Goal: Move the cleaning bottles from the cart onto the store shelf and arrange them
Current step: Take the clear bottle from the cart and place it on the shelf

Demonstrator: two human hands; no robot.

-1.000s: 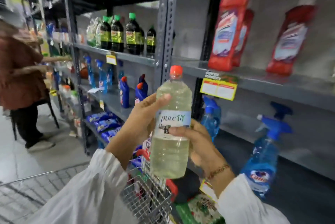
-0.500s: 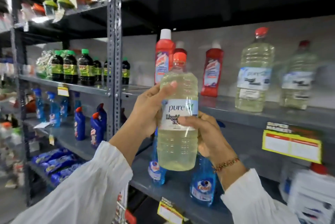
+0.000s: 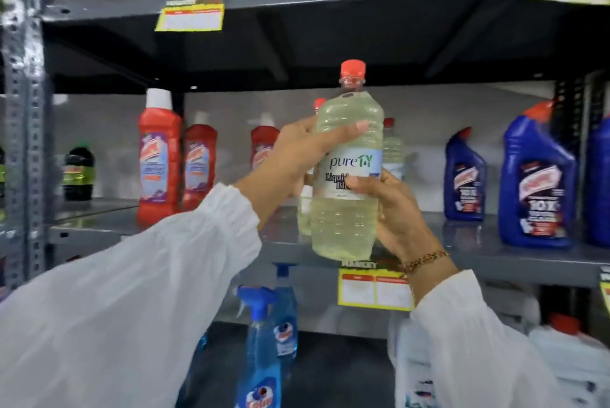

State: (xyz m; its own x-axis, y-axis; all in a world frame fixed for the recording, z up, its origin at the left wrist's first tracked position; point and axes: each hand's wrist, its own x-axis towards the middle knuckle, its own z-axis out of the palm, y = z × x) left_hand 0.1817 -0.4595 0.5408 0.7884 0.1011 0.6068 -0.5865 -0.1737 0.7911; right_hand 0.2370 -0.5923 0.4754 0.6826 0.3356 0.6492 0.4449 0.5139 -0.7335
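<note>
Rising since a second ago, the bleach bottle (image 3: 346,176) now hangs level with the shelf (image 3: 495,259), no longer over the cart. Left of it stand red bottles (image 3: 158,160). The left hand (image 3: 297,157) wraps its shoulder, the right hand (image 3: 392,213) cups below; placement looks imminent beside matching bottles (image 3: 392,150) behind.

bottle (image 3: 346,216): clear glossy plastic | shelf (image 3: 495,259): matt grey metal

Loose white long sleeves (image 3: 138,302) on both arms, gathered at the cuffs. Thin beaded bracelet (image 3: 425,258) of red, gold and dark beads round the right wrist. Bare hands, short plain nails.
</note>
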